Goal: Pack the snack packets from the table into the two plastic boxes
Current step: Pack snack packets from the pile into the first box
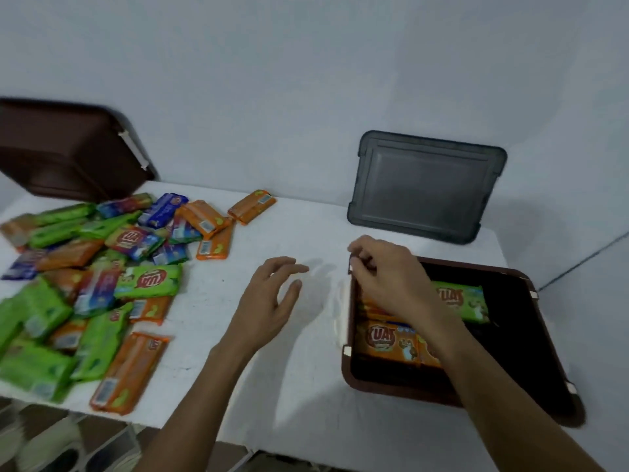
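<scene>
**Both hands over the table, one at the brown box**

On the white table [299, 212] I see a loose heap of snack packets [102, 277] spread over the left side: green, orange and blue wrappers, many overlapping, a few orange ones lying apart at the heap's far edge. At the right stands an open brown box [544, 338], its near corner reaching the table's front edge. Inside it lie an orange packet [388, 340] against the left wall and a green packet [469, 301] toward the far side, both flat, label up.

My right hand [388, 277] is over the far left corner of that box, fingers curled and bunched close together at the rim. I cannot tell whether they pinch the rim, a packet edge, or nothing, since the fingertips are blurred.

My left hand [269, 298] hangs above bare tabletop between the heap and the box, fingers spread and slightly bent, holding nothing.

Behind the box a grey lid [425, 185] leans upright against the wall. At the far left, a second dark brown piece [68, 155] is propped tilted behind the heap; whether it is a box or a lid I cannot tell.
</scene>
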Demonstrator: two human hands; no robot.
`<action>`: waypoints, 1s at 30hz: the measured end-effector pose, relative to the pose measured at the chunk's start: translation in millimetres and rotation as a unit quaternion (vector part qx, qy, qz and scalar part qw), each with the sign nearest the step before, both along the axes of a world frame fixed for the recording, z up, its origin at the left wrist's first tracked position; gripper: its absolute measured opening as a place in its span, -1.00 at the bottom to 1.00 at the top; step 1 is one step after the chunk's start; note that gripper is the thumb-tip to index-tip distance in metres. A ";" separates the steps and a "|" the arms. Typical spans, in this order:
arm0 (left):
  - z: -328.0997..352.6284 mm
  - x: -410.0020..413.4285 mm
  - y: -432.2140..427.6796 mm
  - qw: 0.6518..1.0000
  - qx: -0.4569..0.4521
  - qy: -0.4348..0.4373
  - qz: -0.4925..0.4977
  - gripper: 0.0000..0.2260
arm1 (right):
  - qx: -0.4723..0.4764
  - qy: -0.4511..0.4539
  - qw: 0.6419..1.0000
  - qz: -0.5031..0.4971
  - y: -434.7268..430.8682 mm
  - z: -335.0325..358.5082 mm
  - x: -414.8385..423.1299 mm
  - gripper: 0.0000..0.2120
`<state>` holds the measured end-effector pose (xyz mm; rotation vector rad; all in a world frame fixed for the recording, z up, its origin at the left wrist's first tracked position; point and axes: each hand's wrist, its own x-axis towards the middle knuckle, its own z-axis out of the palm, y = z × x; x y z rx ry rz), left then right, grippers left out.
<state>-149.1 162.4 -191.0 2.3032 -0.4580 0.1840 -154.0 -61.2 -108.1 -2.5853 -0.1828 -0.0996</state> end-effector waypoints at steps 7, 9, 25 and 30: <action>-6.0 93.2 109.2 0.983 0.107 0.035 0.142 -0.77 | -0.090 0.025 0.993 0.077 105.2 -23.1 118.5 -0.67; -5.1 122.0 132.3 0.971 0.131 0.053 0.195 -0.73 | -0.111 0.043 0.989 0.093 134.5 -33.7 153.3 -0.65; -22.8 235.8 150.3 0.886 0.296 0.237 0.266 -0.36 | -0.298 0.209 0.921 0.137 221.8 -98.1 275.0 -0.49; -7.7 229.3 147.7 0.901 0.292 0.231 0.223 -0.39 | -0.273 0.175 0.934 0.149 207.9 -90.6 255.2 -0.57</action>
